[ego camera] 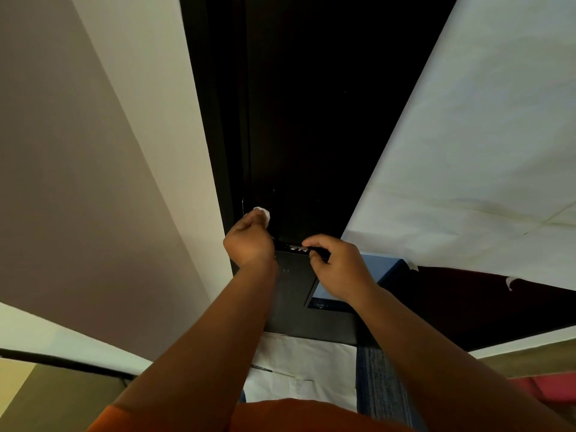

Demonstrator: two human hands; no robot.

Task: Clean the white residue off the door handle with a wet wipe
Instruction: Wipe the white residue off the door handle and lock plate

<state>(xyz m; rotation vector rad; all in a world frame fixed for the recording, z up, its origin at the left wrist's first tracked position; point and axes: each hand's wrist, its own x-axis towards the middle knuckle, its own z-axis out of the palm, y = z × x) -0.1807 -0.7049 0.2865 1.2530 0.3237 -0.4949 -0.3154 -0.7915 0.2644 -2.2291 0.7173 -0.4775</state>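
Wipe (262, 213) in left hand (249, 243), beside handle (291, 246)

Dim, warm light is leaving the dark door (311, 120) nearly black; wide-angle distortion is bending the pale walls (93, 182) outward.

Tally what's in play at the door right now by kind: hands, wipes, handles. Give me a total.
Hands: 2 (left hand, right hand)
Wet wipe: 1, gripped in the left hand
Door handle: 1, white residue showing, right hand holding its end
Total: 4
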